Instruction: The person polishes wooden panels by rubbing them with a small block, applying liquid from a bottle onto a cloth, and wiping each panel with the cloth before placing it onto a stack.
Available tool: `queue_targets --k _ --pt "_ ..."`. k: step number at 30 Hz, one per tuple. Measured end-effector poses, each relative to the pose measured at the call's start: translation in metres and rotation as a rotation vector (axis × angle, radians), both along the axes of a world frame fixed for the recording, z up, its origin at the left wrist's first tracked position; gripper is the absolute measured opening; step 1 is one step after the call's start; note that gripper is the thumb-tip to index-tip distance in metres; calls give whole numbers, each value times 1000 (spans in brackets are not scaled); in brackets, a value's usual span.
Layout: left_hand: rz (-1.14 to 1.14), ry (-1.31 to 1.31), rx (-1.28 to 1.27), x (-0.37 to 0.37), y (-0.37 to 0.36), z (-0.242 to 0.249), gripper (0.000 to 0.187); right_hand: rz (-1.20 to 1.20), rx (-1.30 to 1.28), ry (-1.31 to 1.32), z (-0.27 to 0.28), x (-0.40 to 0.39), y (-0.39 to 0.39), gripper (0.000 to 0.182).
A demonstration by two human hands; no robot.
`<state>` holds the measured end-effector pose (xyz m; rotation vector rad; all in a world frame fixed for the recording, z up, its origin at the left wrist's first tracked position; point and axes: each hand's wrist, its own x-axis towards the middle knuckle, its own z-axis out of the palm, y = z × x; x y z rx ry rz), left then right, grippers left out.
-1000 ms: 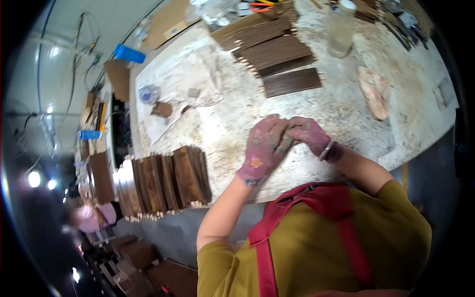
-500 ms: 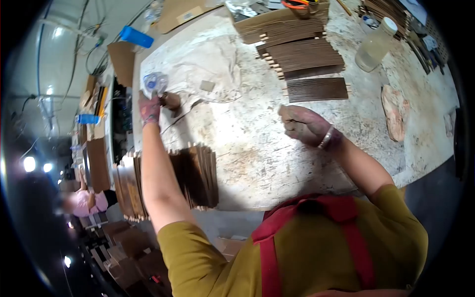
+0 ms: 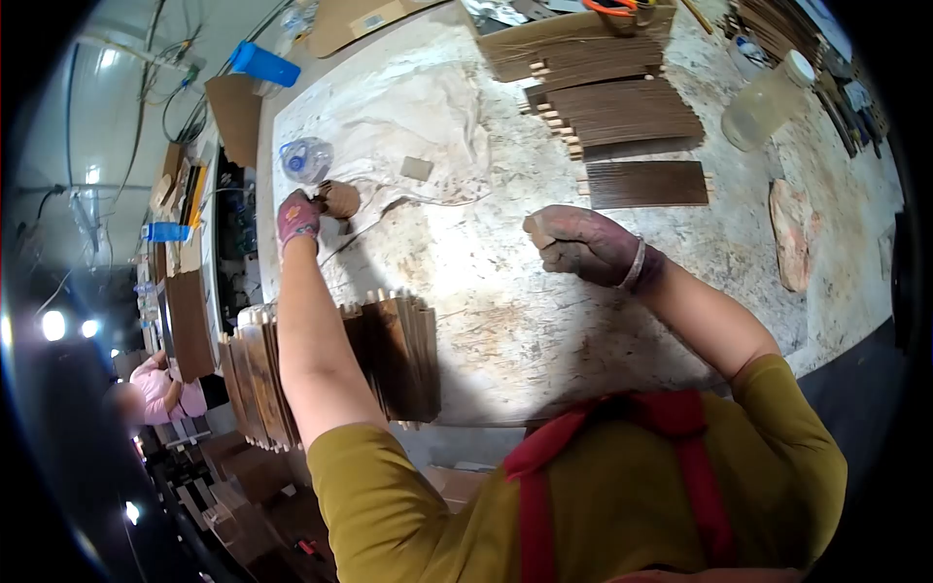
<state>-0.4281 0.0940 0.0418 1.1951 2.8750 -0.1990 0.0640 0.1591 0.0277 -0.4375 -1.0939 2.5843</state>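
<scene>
My left hand (image 3: 297,218), in a stained purple glove, reaches to the far left of the table. Its fingers are curled beside a small brown ribbed cup-like object (image 3: 340,199), against its left side; what they grip is hidden. Just beyond lies a clear plastic bottle (image 3: 307,160) with a blue end. My right hand (image 3: 588,245), gloved in purple with brown-stained fingers, is closed in a fist over the middle of the table. Whatever it may hold does not show. A dark brown grooved wooden slat (image 3: 646,185) with pegs at its ends lies beyond it.
More slats (image 3: 632,115) are stacked behind, before a cardboard box (image 3: 573,44). Upright wooden panels (image 3: 403,360) stand at the near left. A white cloth (image 3: 418,121) carries a small grey block (image 3: 417,169). A capped jar (image 3: 763,107) stands right. A person (image 3: 170,391) is far left.
My left hand has drawn back slightly from the bottle and its fingers have curled beside the brown object. My right hand stays closed and has shifted slightly left. The view has shifted a little.
</scene>
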Motion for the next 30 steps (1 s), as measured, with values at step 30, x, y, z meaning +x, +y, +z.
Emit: queue_targets --k 30 --pt "86 -798 312 -17 -18 113 13 -272 1174 -378 7 -363 18 22"
